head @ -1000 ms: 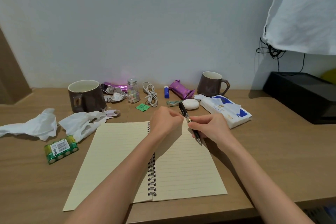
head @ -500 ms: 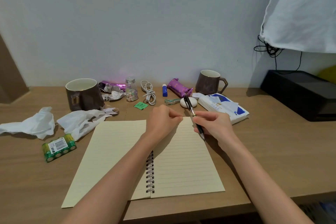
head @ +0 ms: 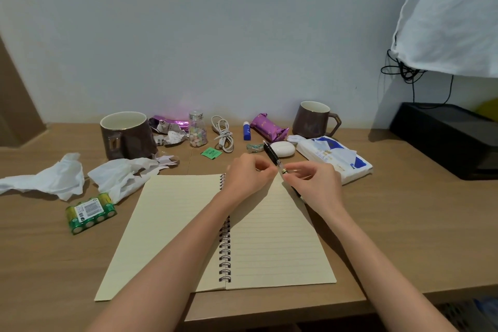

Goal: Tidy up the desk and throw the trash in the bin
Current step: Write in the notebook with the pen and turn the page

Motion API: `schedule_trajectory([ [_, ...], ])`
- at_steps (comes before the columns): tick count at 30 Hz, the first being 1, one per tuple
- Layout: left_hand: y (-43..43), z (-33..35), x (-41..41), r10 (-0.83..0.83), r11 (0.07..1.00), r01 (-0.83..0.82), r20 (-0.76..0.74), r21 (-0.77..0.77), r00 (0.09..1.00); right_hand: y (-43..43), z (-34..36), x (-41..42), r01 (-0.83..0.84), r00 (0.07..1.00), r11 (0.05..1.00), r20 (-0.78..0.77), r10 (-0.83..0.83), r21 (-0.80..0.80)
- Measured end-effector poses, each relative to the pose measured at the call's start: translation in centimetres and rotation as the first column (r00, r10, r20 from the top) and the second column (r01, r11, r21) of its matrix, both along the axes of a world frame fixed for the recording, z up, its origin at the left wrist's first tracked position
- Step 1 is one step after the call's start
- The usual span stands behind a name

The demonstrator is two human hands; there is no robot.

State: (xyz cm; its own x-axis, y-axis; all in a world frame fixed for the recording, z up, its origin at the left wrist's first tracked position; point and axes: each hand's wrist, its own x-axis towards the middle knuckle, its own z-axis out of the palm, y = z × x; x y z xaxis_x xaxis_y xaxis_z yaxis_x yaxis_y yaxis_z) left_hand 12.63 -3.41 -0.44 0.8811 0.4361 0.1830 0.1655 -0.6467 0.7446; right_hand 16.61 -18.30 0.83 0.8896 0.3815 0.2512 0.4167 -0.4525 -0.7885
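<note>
Hardly anything had shifted: the left hand [head: 249, 175] and right hand [head: 315, 186] had drawn slightly closer along the pen [head: 272, 155], which slanted eleven-to-five o'clock over the notebook's [head: 269, 237] far edge. The right hand pinched the lower barrel. The left's curled fingertips met the middle; gripping or not, I couldn't tell. Steadying it before stowing seemed wise. I counted one pen, two mugs [head: 126, 135] [head: 312, 120], two crumpled tissues [head: 54, 178] [head: 121, 175] and one battery pack [head: 90, 211].
</note>
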Motion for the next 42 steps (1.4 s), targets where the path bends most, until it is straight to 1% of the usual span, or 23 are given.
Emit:
schedule_trajectory([
  [4,-0.1,0.2,0.0,0.038,0.997,-0.041,-0.058,-0.058,0.998,0.4,-0.5,-0.3,0.05,0.994,0.998,0.103,-0.045,-0.046],
  [10,0.1,0.4,0.1,0.084,0.988,-0.097,-0.106,-0.12,0.991,0.4,-0.9,-0.3,0.067,0.99,0.99,0.13,-0.051,-0.121],
  [13,0.3,0.2,0.3,0.102,0.984,-0.115,-0.103,-0.135,0.989,0.2,-0.9,-0.3,0.062,0.993,0.992,0.102,-0.05,-0.112],
  [15,0.3,0.0,0.4,0.113,0.986,-0.124,-0.095,-0.115,0.989,0.0,-0.9,-0.4,0.056,0.997,0.993,0.063,-0.049,-0.104],
  [19,0.4,-0.1,0.5,0.121,0.989,-0.127,-0.086,-0.073,0.989,0.2,-0.8,-0.9,-0.002,1.0,0.99,0.005,0.003,-0.139],
  [22,0.4,-0.1,0.5,0.121,0.991,-0.126,-0.092,-0.043,0.988,0.3,-1.1,-1.4,-0.011,1.0,0.987,0.013,0.013,-0.161],
  [28,0.5,-0.1,0.3,0.089,0.996,-0.09,-0.077,-0.016,0.993,0.5,-0.4,-2.0,-0.024,0.998,0.957,0.044,0.038,-0.29],
  [32,0.7,-0.1,0.1,0.023,0.998,-0.023,0.007,-0.052,1.0,-0.2,-0.2,-1.1,-0.057,0.997,0.966,0.031,0.067,-0.253],
  [34,0.7,-0.1,0.0,-0.036,0.999,0.036,0.03,-0.019,0.999,-0.7,-0.3,0.1,-0.031,0.999,0.978,0.02,0.036,-0.208],
  [35,0.7,-0.2,0.0,-0.066,0.998,0.066,0.028,0.024,0.997,-0.9,-0.3,0.7,-0.017,1.0,0.98,0.013,0.02,-0.2],
  [37,0.6,-0.6,0.1,-0.12,0.983,0.12,-0.005,0.136,0.993,-1.0,-0.6,2.1,-0.024,1.0,0.974,-0.025,0.018,-0.225],
  [40,0.4,-1.1,0.2,-0.154,0.948,0.171,-0.084,0.267,0.985,-0.3,-0.9,3.5,-0.097,0.993,0.949,-0.099,0.07,-0.3],
  [42,0.5,-1.0,0.1,-0.17,0.928,0.193,-0.1,0.317,0.98,0.3,-1.3,3.8,-0.13,0.991,0.931,-0.079,0.11,-0.341],
])
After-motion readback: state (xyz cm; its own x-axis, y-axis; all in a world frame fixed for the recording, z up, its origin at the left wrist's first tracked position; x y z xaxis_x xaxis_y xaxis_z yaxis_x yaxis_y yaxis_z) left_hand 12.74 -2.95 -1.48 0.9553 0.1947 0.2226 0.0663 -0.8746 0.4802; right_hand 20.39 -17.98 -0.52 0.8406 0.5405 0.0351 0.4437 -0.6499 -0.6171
